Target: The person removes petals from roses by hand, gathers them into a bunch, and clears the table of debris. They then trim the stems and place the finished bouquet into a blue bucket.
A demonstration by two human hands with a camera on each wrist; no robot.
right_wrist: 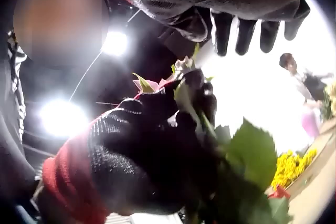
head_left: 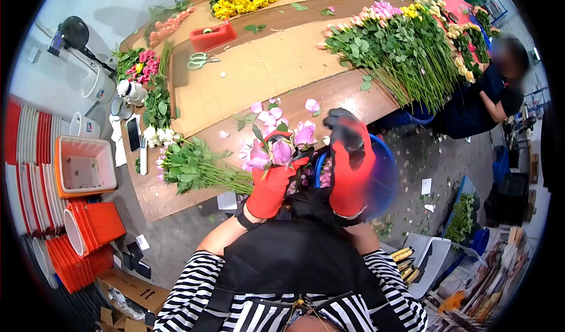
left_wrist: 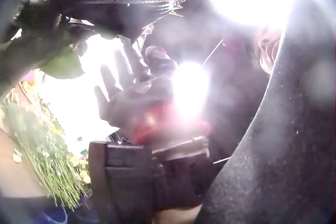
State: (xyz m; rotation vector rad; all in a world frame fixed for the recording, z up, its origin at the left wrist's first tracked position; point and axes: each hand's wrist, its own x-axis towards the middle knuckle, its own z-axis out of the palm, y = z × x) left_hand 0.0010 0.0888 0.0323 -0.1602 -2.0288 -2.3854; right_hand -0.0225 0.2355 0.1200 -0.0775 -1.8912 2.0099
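My left hand [head_left: 268,189], in a red and black glove, grips several pink-lilac roses [head_left: 282,152] by their stems just below the blooms. In the right wrist view its dark gloved fingers curl round the stems, with green leaves [right_wrist: 252,153] spreading beside them. My right hand [head_left: 351,170], gloved alike, is raised a little to the right of the blooms with nothing in it. Its fingers stand straight and spread in the left wrist view. Below it is a blue bin [head_left: 389,155] with pink petals inside. Loose pink petals [head_left: 269,118] lie on the table just beyond the roses.
Green-stemmed roses [head_left: 197,166] lie at the table's near left edge. A large rose pile [head_left: 400,55] covers the right side. Scissors [head_left: 203,61] and a red tape dispenser [head_left: 213,36] rest farther back. Orange crates [head_left: 94,226] stand at left; another person [head_left: 494,94] is at right.
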